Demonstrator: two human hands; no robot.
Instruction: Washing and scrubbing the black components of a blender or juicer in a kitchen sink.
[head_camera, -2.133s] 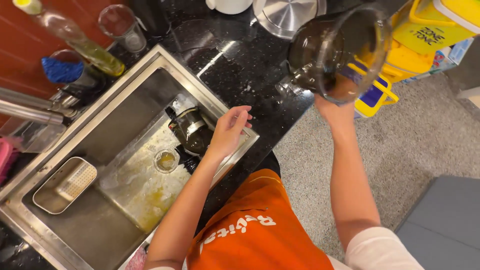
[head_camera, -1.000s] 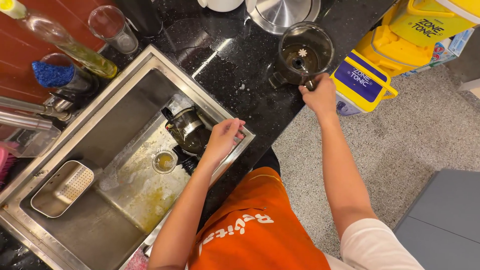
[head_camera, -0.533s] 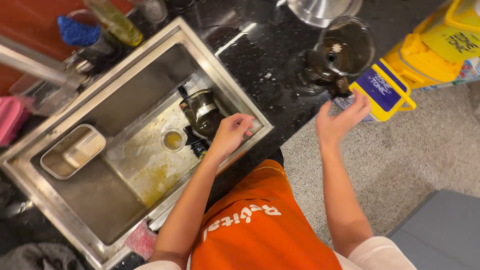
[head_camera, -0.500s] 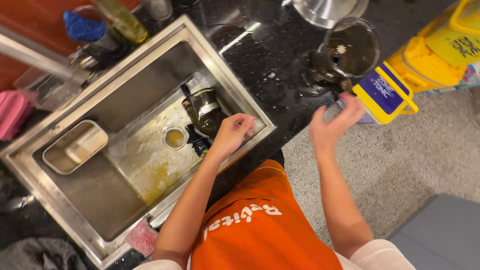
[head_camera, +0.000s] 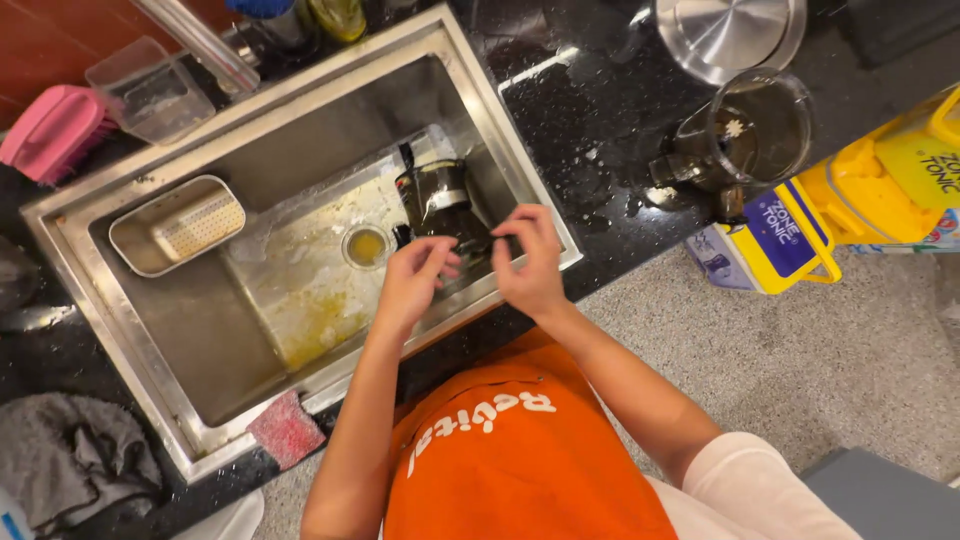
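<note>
Blender base (head_camera: 440, 205) lies in the sink (head_camera: 140, 330); your left hand (head_camera: 415, 280) and right hand (head_camera: 530, 260) hover open above it, so grasp both sides firmly.

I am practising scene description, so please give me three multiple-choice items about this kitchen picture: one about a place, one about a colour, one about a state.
1. Where is the glass jug?
A. in the sink
B. on the black counter, right of the sink
C. on the floor

2. What colour is the brush at the far left of the counter?
A. pink
B. green
C. white

3. How are the person's hands?
A. both holding the jug
B. both flat on the counter
C. both empty, close together over the sink's near edge

Answers:
1 B: the jug stands on the dark counter beside the sink.
2 A: it is plainly pink.
3 C: the left hand and right hand hold nothing.
</note>
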